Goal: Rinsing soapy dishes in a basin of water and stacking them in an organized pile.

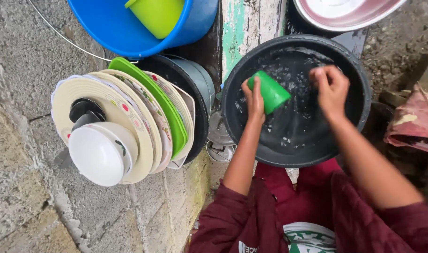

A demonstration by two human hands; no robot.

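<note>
Green cup (270,91) over the black basin (354,70) of soapy water – left hand (254,99) fingers wrapped on its left side, long axis tilted up-left, right hand (331,88) fisted apart, just right.

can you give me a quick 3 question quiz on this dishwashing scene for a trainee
1. True or false: the left hand holds the green cup over the black basin.
2. Which dish stands edge-up among the cream plates? A) green plate B) red plate C) black plate
3. What sits inside the blue tub?

Key: 1. True. 2. A. 3. A lime-green container. The right hand is closed above the basin; what it holds cannot be seen.
</note>
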